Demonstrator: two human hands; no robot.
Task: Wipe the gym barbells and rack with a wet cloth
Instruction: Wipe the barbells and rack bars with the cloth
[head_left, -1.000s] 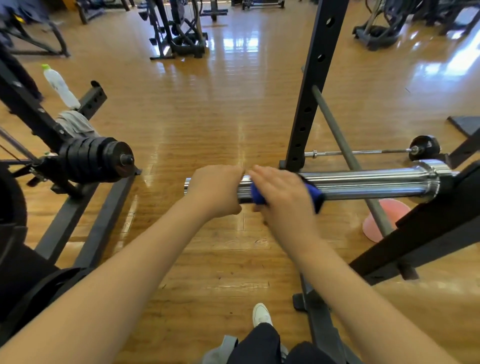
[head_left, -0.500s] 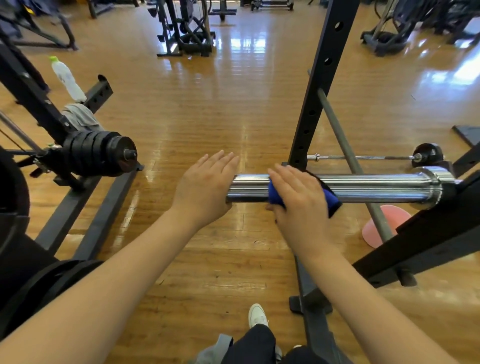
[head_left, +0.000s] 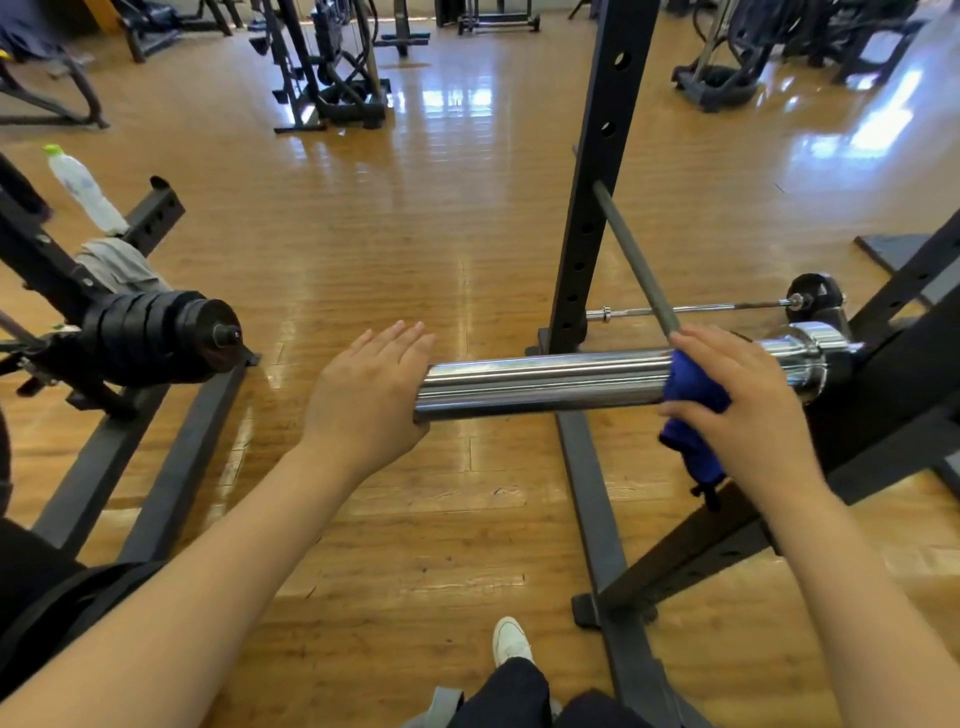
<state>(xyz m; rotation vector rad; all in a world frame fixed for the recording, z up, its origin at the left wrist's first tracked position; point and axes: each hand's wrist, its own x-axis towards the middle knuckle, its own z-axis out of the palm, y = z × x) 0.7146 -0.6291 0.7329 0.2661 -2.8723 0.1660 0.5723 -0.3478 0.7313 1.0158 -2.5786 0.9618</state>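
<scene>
A chrome barbell sleeve (head_left: 545, 383) runs left to right in the middle of the head view, its bar resting in the black rack (head_left: 592, 208). My right hand (head_left: 737, 395) presses a blue cloth (head_left: 688, 395) around the sleeve close to its collar (head_left: 815, 358) at the right end; part of the cloth hangs below. My left hand (head_left: 369, 395) lies flat against the sleeve's free left end, fingers straight and apart, holding nothing.
A second loaded bar end with black plates (head_left: 156, 338) sticks out at the left, a grey towel and a water bottle (head_left: 83, 189) behind it. A thin barbell (head_left: 701, 309) lies on the wooden floor behind the rack. Gym machines stand farther back.
My right hand slid the blue cloth rightward along the sleeve toward the collar. My left hand let go of its grip and now rests flat on the sleeve's end.
</scene>
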